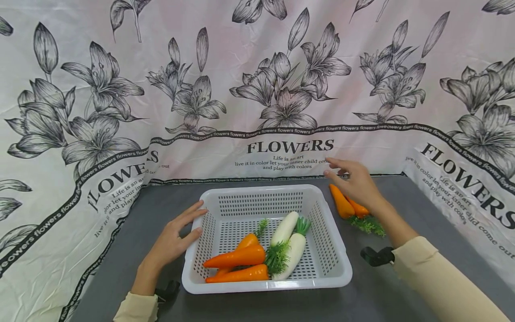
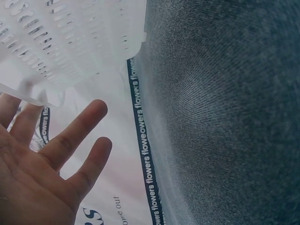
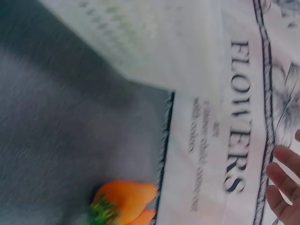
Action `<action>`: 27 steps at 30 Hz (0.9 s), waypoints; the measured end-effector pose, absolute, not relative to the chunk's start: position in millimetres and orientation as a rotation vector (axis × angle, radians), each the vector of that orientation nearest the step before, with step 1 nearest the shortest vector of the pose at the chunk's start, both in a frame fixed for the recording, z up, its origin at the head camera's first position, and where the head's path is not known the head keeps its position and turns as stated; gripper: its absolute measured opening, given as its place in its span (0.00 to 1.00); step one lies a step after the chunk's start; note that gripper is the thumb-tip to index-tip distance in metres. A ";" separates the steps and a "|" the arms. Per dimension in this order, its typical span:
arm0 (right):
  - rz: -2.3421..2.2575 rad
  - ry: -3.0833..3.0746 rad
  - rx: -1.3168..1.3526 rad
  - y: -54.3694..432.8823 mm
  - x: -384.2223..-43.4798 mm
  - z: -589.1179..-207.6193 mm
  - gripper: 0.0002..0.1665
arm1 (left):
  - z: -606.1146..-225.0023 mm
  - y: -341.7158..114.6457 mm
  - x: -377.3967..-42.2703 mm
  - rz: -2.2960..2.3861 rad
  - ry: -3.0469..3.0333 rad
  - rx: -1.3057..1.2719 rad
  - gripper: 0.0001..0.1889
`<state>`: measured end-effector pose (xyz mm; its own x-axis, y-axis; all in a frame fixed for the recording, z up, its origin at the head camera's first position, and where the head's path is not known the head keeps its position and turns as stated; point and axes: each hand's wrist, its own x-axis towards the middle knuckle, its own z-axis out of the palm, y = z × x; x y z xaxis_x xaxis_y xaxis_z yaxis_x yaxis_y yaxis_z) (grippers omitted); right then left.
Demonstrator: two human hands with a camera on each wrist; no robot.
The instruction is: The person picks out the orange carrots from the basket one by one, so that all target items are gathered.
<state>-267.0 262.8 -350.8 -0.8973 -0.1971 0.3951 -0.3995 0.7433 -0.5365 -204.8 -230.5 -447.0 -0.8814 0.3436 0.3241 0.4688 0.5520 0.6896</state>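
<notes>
A white perforated plastic basket (image 1: 310, 284) stands in the middle of the head view. Inside it, several orange carrots (image 1: 240, 256) lie on the left, beside two white radishes (image 1: 296, 253) with green tops. My left hand (image 1: 170, 241) rests its extended fingers at the basket's left rim; in the left wrist view its fingers (image 2: 84, 126) are spread. Above the grey surface right of the basket, my right hand (image 1: 357, 182) is raised with loosely bent fingers and holds nothing. Beneath it lie two carrots (image 1: 341, 202) with leafy green tops, partly hidden by that hand.
Behind the grey tabletop (image 1: 161, 201) hangs a pale cloth (image 1: 201, 161) printed with flowers and lettering, which also drapes along both sides. A black wrist device (image 1: 377, 256) sits under the right wrist, and another (image 1: 169, 291) by the left.
</notes>
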 end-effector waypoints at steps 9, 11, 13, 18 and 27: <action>0.916 -2.627 0.707 228.6 -266.9 -335.4 0.29 | -446.1 -230.2 -205.1 -1.238 -2.636 -0.693 0.26; 0.921 -2.620 0.773 221.3 -266.4 -334.3 0.29 | -446.3 -230.4 -205.1 -1.237 -2.630 -0.696 0.26; 0.931 -2.619 0.833 213.6 -265.5 -333.7 0.30 | -446.7 -230.7 -205.0 -1.236 -2.625 -0.698 0.26; 0.967 -2.622 1.008 192.5 -261.6 -332.5 0.31 | -446.6 -230.6 -204.8 -1.237 -2.626 -0.696 0.26; 1.028 -2.685 1.346 154.6 -254.7 -344.3 0.28 | -445.1 -230.3 -204.0 -1.248 -2.625 -0.698 0.26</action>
<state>-254.7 154.6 -344.3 -0.6402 -0.7276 0.2464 -0.7061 0.4311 -0.5617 -204.0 -230.3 -445.1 -0.8800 0.3447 0.3268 0.4711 0.5450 0.6936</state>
